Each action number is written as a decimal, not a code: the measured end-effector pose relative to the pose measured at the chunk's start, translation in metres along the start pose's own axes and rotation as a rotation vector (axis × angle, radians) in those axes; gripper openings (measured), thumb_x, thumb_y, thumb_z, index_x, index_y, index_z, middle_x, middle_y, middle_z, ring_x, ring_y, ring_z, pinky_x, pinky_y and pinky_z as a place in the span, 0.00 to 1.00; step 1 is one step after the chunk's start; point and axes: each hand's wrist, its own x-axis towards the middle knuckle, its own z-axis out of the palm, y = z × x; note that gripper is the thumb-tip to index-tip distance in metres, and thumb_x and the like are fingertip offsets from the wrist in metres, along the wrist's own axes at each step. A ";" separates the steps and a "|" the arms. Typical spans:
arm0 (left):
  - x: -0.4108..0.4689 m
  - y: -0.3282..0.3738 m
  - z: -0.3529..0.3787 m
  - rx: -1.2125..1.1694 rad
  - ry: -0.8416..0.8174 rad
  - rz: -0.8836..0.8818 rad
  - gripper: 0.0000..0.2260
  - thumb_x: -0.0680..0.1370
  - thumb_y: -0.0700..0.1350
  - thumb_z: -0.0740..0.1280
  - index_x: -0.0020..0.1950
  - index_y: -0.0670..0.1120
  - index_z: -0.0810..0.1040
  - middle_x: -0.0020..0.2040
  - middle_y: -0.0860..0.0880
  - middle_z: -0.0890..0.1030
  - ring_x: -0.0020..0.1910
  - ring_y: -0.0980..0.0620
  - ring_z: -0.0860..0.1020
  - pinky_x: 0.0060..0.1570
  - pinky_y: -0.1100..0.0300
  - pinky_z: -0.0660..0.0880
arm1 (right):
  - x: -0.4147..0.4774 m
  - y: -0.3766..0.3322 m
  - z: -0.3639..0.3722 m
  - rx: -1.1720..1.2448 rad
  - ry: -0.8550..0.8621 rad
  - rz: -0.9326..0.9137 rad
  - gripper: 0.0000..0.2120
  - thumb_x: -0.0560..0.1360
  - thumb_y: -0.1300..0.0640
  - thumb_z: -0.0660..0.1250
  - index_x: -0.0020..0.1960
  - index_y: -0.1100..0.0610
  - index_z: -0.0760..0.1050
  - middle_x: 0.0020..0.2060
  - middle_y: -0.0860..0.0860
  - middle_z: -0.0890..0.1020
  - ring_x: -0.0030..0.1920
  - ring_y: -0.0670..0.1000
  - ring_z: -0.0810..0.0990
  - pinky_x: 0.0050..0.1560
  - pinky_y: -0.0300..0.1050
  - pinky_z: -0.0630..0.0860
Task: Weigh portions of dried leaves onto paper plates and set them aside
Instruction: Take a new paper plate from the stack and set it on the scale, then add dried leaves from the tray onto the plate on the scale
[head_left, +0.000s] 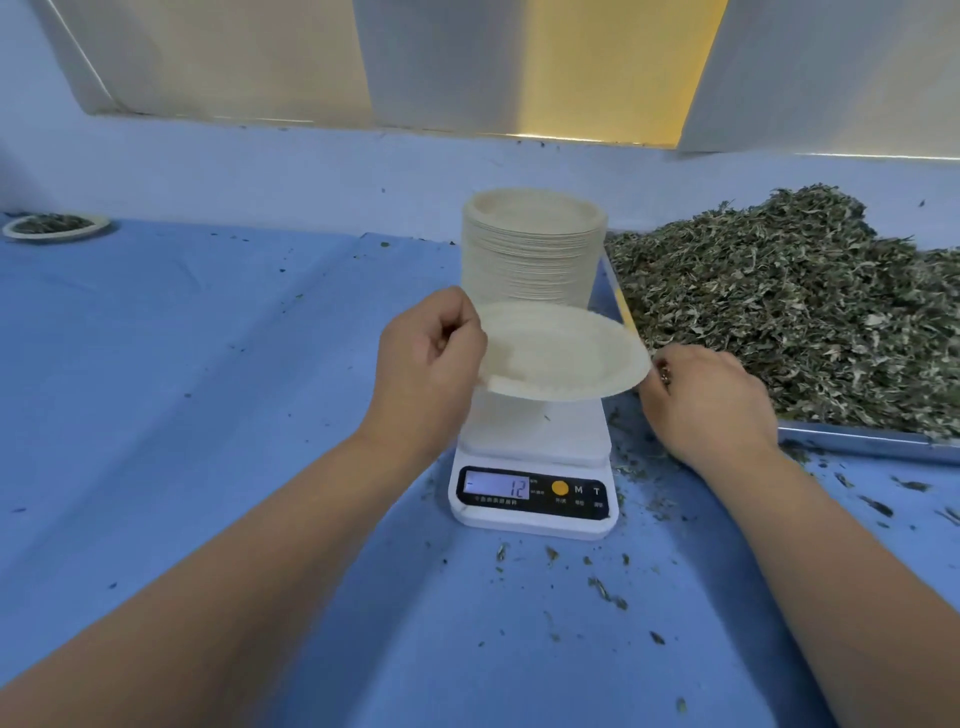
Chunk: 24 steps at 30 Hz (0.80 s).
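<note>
Blue cloth covered the bench, and pale wall panels stood behind it. A white digital kitchen scale sat at the centre of the bench, its lit display reading minus 12. Directly behind the scale stood a tall stack of round off-white paper plates.

The left hand gripped a single round off-white paper plate by its left rim, with the fingers curled around the edge. This plate was empty and was held in the air above the weighing platform, in front of the stack.

The right hand lay at the right rim of the held plate, back toward the camera and fingers curled under. Whether it gripped the rim could not be determined. A ring showed on one finger.

A shallow metal tray to the right of the scale carried a large heap of dried green leaves. The stack stood just beside the tray's left edge. Loose leaf fragments lay scattered on the cloth in front and to the right of the scale.

At the far left of the bench, well apart from the scale, rested a filled paper plate of dried leaves.
</note>
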 end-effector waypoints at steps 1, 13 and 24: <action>-0.005 -0.006 -0.001 0.040 -0.019 -0.026 0.05 0.69 0.40 0.58 0.34 0.40 0.66 0.29 0.50 0.63 0.31 0.54 0.61 0.30 0.62 0.58 | 0.002 0.000 -0.001 -0.010 -0.002 0.013 0.18 0.82 0.42 0.54 0.49 0.54 0.75 0.44 0.53 0.80 0.48 0.59 0.75 0.45 0.53 0.69; -0.024 -0.034 -0.011 0.128 -0.240 -0.198 0.16 0.67 0.43 0.58 0.49 0.54 0.79 0.47 0.56 0.79 0.38 0.59 0.74 0.40 0.68 0.70 | 0.034 0.004 -0.010 0.137 -0.502 0.107 0.29 0.81 0.32 0.47 0.49 0.56 0.72 0.44 0.57 0.79 0.42 0.57 0.77 0.42 0.51 0.73; -0.012 -0.050 -0.013 -0.061 -0.193 -0.473 0.19 0.80 0.51 0.59 0.70 0.67 0.69 0.72 0.65 0.66 0.68 0.65 0.64 0.55 0.70 0.59 | 0.017 0.005 -0.007 0.017 -0.422 0.028 0.30 0.79 0.30 0.46 0.50 0.52 0.74 0.40 0.52 0.79 0.40 0.53 0.77 0.37 0.49 0.73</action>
